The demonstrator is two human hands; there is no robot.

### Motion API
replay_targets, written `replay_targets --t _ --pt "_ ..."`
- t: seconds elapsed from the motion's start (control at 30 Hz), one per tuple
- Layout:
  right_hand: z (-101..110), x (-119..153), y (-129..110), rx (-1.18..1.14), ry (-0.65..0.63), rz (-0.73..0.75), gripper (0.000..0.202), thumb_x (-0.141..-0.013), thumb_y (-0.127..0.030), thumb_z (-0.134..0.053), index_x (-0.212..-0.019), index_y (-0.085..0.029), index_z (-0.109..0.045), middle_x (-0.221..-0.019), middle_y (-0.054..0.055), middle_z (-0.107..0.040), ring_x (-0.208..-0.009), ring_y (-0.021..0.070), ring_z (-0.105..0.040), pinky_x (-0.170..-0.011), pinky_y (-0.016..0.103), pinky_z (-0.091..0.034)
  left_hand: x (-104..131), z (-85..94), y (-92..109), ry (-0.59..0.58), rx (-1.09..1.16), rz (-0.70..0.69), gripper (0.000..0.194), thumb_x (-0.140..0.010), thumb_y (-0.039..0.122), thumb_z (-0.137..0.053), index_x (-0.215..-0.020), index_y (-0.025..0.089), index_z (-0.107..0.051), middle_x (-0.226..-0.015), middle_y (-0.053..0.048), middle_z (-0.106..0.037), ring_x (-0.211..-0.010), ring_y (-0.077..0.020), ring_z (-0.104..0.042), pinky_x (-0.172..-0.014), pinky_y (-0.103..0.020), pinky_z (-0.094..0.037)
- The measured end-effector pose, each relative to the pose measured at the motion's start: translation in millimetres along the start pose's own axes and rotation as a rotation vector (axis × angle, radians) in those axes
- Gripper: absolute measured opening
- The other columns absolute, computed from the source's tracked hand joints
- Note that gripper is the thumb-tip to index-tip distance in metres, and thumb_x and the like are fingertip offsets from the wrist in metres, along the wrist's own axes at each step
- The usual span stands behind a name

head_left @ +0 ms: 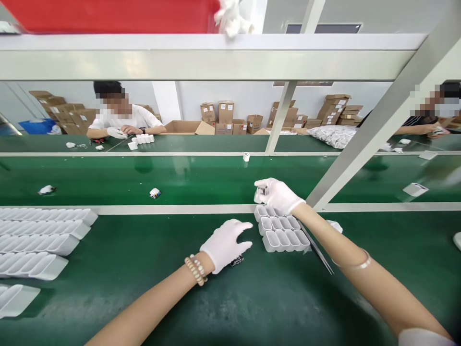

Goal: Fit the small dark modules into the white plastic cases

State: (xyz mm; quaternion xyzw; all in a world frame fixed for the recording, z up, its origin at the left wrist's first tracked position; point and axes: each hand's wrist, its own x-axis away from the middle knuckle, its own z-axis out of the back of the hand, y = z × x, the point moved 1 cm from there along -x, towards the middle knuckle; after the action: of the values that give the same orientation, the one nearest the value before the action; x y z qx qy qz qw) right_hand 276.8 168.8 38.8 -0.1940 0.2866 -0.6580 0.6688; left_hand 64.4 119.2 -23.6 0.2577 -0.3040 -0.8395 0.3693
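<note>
My left hand (226, 242), in a white glove, hovers over the green worktop with thumb and fingers apart and nothing between them. Just under its palm lies a small black part with white markings (236, 261). Farther forward, my gloved right hand (277, 193) is closed in a pinch at the edge of the green belt (201, 180). A small item with dark spots shows between its fingers, too hidden to name. Below that hand stand rows of open white plastic housings (286, 238). Beside them lies a thin metal tool like tweezers (319, 250), partly behind my right forearm.
Long rows of white housings (43, 240) line the left side. Small parts (154, 193) and a white housing (246, 156) sit on the belt. A slanted metal post (356, 139) rises at right. Across the belt, one person (126, 117) works at left, another at right.
</note>
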Motion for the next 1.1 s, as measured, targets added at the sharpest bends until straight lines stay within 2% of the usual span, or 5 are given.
replay_targets --t 0.23,0.4,0.7,0.93,1.1 --pt "-5.0 -34.6 39.4 0.162 0.05 -0.078 0.031 -0.093 -0.031 -0.061 -0.119 -0.015 -0.059 -0.117 0.009 -0.063 -0.095 0.02 -0.065 -0.083 0.04 -0.055 -52.4 -22.5 20.2 -0.16 -0.162 -0.089 0.009 -0.077 0.016 -0.066 -0.077 0.025 -0.068 -0.07 0.0 -0.059 -0.07 -0.0227 -0.064 -0.071 -0.032 -0.049" --pt "1.3 -3.8 29.0 0.197 0.135 0.042 0.042 -0.084 -0.024 -0.064 -0.125 -0.014 -0.06 -0.131 0.017 -0.053 -0.106 0.0271 -0.063 -0.101 0.045 -0.047 -36.8 3.7 10.7 -0.143 -0.126 -0.033 0.021 -0.082 0.028 -0.062 -0.062 0.023 -0.061 -0.07 0.0 -0.058 -0.065 -0.0194 -0.059 -0.064 -0.029 -0.045" --pt "-42.1 87.7 -27.8 0.303 -0.498 0.486 0.04 -0.08 -0.036 -0.067 -0.118 -0.027 -0.069 -0.109 0.008 -0.067 -0.084 0.0253 -0.067 -0.07 0.037 -0.054 25.6 40.9 -34.3 0.159 0.262 0.09 0.021 -0.087 0.031 -0.057 -0.07 0.02 -0.056 -0.08 0.0 -0.065 -0.077 -0.015 -0.06 -0.077 -0.029 -0.05" --pt "-47.3 80.1 -46.5 0.441 -0.622 0.41 0.054 -0.076 -0.037 -0.071 -0.127 -0.025 -0.063 -0.112 0.01 -0.066 -0.086 0.0293 -0.067 -0.069 0.037 -0.053 37.2 23.7 -45.4 0.256 0.316 0.104 0.01 -0.08 0.02 -0.064 -0.088 0.021 -0.06 -0.093 0.0 -0.066 -0.08 -0.0142 -0.063 -0.079 -0.031 -0.052" --pt "-48.5 78.5 -44.6 0.448 -0.709 -0.012 0.036 -0.092 -0.045 -0.049 -0.108 -0.02 -0.069 -0.093 0.013 -0.072 -0.081 0.031 -0.072 -0.07 0.039 -0.053 38.3 22.6 -47.6 0.268 0.332 0.131 0.017 -0.077 0.019 -0.067 -0.093 0.021 -0.062 -0.095 -0.001 -0.066 -0.083 -0.0152 -0.064 -0.082 -0.033 -0.054"
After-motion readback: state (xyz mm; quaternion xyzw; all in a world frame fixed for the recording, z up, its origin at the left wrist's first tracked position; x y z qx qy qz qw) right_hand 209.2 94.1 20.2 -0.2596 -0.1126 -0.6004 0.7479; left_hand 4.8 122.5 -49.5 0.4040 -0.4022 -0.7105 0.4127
